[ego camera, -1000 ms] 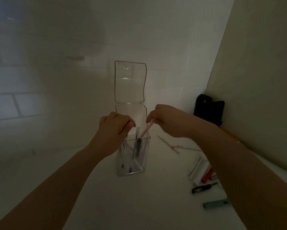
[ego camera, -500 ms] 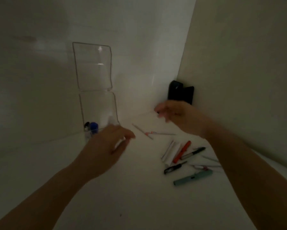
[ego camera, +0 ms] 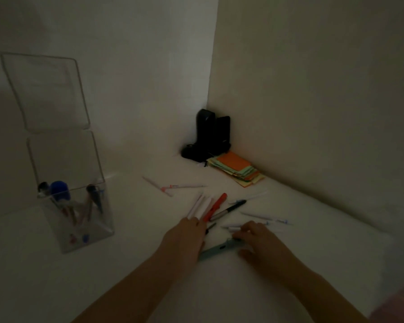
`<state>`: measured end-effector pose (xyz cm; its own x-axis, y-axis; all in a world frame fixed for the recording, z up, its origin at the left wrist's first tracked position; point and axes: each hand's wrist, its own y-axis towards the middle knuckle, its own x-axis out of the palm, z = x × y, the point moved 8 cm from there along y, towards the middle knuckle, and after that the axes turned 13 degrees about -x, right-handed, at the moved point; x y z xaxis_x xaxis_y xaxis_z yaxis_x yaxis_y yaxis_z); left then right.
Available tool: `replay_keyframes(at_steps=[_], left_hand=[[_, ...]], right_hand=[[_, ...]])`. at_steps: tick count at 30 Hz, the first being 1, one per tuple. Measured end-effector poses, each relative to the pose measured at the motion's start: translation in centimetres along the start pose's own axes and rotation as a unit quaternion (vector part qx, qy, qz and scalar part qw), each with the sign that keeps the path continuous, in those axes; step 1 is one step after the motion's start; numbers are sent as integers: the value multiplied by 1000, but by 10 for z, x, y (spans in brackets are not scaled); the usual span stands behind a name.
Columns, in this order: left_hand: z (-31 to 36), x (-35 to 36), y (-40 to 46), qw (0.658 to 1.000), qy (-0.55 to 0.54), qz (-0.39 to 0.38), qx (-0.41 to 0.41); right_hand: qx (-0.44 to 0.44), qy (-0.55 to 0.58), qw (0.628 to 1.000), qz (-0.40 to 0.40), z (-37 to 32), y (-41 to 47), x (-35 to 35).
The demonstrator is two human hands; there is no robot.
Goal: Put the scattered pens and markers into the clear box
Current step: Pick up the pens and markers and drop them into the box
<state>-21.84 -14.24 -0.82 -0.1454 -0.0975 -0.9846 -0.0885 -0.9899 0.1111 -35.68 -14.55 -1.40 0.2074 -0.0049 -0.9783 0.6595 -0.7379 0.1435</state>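
Clear box [ego camera: 79, 217] is standing well off to the left of both hands, lid up, several pens already upright inside. Left hand [ego camera: 187, 238] is lying flat, fingers spread, over the near ends of the white pens [ego camera: 199, 206]. Right hand [ego camera: 254, 238] is curling loosely onto the grey-green pen [ego camera: 217, 249], not yet clamped; its long axis is running left-right between the hands, right hand nearer.

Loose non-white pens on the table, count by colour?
Orange: 1, the orange pen
Black: 2, the black marker and a black pen beside the left hand
Teal: 1, the teal pen
Total: 4
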Motion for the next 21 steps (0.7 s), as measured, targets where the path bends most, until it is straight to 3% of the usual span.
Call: replay_keyframes(at_steps=[3,5,8,10,14,18,21], left_hand=[[-1,0,0,1000,16,-8,13],[-12,-13,-4,997,-75,3,12],[-38,-51,-8,970,-229,82,-2],[-45,-76,-12,952,-270,143,8],[-15,-96,-23,941,-277,182,64],[24,-78,-27,962,-157,168,147],[27,-65,-27,971,-117,145,149]], right_hand=[[-68,-43,995,61,-13,-4,-2],[-75,-60,993,70,-11,-9,-2],[-38,108,988,99,-6,-14,-21],[-6,196,966,166,-5,-17,-38],[60,358,895,258,-19,-5,-44],[89,561,771,287,-36,9,-23],[93,670,687,267,-37,13,-9]])
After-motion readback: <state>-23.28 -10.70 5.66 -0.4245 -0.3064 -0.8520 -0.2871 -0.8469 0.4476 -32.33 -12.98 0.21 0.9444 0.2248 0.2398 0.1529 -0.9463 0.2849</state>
